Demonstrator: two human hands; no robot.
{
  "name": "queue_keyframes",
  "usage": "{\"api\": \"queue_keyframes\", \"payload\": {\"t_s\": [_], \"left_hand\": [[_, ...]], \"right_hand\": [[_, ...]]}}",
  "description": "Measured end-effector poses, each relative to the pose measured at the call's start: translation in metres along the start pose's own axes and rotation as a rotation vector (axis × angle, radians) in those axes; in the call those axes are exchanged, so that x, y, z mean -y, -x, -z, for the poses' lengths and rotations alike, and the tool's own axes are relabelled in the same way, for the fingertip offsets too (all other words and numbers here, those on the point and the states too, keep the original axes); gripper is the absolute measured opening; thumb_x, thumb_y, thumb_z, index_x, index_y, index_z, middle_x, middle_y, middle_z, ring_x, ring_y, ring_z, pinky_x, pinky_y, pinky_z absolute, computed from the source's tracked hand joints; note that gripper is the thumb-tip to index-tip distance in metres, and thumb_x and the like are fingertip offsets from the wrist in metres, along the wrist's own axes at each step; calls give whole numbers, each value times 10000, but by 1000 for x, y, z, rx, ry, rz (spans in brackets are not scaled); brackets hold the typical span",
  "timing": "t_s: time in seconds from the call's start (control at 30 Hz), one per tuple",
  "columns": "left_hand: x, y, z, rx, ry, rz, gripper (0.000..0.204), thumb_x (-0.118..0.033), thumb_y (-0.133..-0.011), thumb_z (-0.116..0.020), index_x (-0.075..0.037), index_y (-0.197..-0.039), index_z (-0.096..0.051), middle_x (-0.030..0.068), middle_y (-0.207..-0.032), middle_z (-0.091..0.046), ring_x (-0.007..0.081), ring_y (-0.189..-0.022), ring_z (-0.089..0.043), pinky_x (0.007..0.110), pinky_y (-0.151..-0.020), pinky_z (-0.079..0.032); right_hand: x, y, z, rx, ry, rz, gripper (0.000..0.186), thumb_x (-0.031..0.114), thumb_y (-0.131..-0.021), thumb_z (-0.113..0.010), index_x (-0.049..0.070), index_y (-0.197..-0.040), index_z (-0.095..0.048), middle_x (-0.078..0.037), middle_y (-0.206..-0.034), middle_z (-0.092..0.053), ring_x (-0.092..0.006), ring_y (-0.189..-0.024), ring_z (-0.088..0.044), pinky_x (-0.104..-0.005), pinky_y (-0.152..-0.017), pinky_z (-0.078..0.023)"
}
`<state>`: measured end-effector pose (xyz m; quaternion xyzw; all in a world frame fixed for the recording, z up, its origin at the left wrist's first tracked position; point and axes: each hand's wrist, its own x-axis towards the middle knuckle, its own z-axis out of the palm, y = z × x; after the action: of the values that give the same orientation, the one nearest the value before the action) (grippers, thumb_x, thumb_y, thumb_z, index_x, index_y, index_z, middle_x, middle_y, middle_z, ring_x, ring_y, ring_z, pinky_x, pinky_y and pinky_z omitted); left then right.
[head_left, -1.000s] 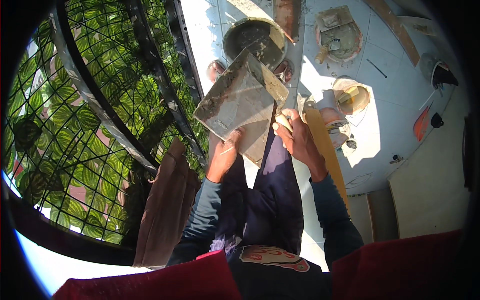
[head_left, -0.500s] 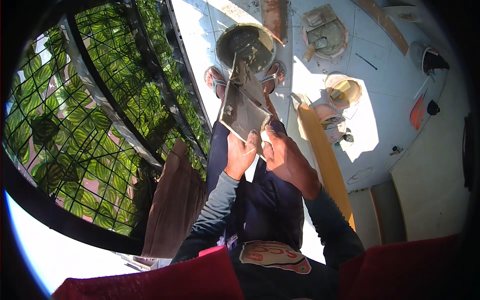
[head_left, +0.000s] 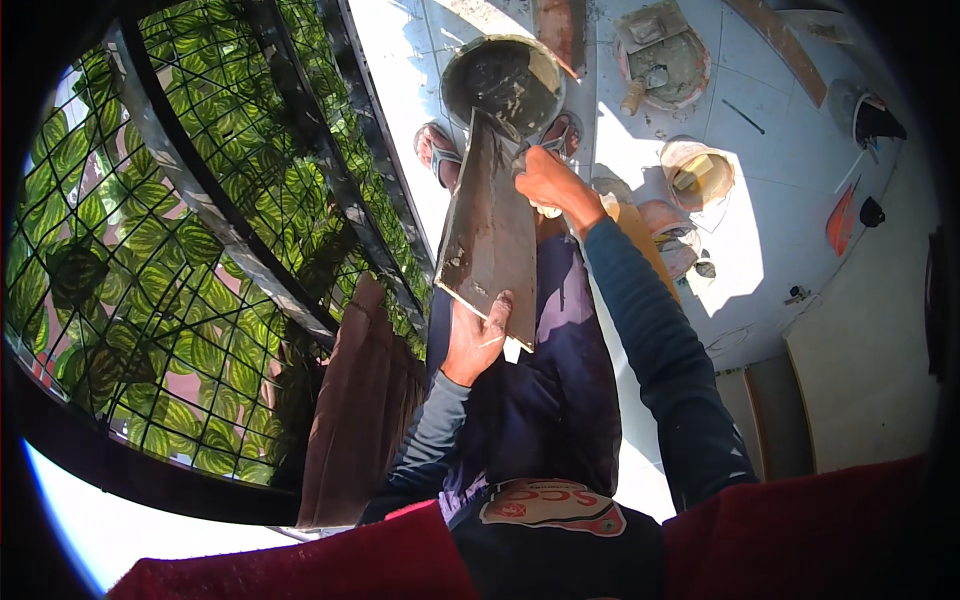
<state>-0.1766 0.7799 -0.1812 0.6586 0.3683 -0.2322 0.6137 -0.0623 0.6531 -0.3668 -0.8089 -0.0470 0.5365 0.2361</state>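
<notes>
In the head view, the left hand (head_left: 472,345) is pinching a flat, grey, rectangular tile (head_left: 495,235) by its near edge, thumb on top, and the fingers are passing out of sight underneath. The tile is sloping above the dark trousers (head_left: 570,310), stretching beyond the left hand. The right hand (head_left: 555,185) is closing round a pale, rounded tool handle (head_left: 547,212) beside the tile's far right edge; the tool's working end is staying unclear. Beyond both hands, a round bucket (head_left: 547,75) is holding wet grey mortar (head_left: 490,85). The tile is looking stiff, probably brittle and moderately heavy; smears may be making it slippery, so its cleaner near edge is seeming the best hold.
</notes>
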Motion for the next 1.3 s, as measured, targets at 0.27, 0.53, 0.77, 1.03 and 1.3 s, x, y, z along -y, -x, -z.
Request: {"api": "queue_keyframes", "payload": {"t_s": [0.27,0.53,0.77,1.03,1.3], "left_hand": [[30,16,16,-77,107,402,239,-176,-941,-555,28,-1018,-655,66,-1043,-659,176,-979,-594,316,-886,-448],[71,37,29,113,132,276,285,-149,-937,-554,36,-1146,-613,99,-1109,-640,174,-1041,-587,295,-934,-429],[49,2,34,-164,99,180,303,-77,-843,-650,43,-1112,-579,78,-1013,-625,155,-891,-579,305,-797,-472],[53,2,26,-116,240,163,311,-81,-834,-656,37,-1112,-587,67,-948,-642,142,-857,-588,301,-765,-482],[57,-1,33,-74,200,182,273,-58,-841,-653,45,-1083,-581,63,-959,-644,138,-871,-598,288,-772,-483]], "right_hand": [[16,88,-2,-173,-161,108,229,144,-863,-532,-17,-1017,-585,-259,-809,-612,-427,-782,-625,-434,-685,-486],[-18,10,-20,-247,-26,187,273,164,-817,-587,-89,-919,-589,-298,-758,-593,-434,-728,-622,-460,-670,-486],[38,94,-2,74,-115,148,322,145,-846,-552,-51,-1098,-588,-273,-826,-619,-418,-825,-623,-460,-760,-484],[34,105,-1,23,-104,94,266,78,-897,-501,9,-1153,-508,-108,-908,-544,-229,-787,-551,-330,-685,-458],[37,129,-13,24,65,296,130,47,-837,-517,-1,-945,-571,-185,-1013,-561,-295,-893,-604,-363,-722,-483]]}}
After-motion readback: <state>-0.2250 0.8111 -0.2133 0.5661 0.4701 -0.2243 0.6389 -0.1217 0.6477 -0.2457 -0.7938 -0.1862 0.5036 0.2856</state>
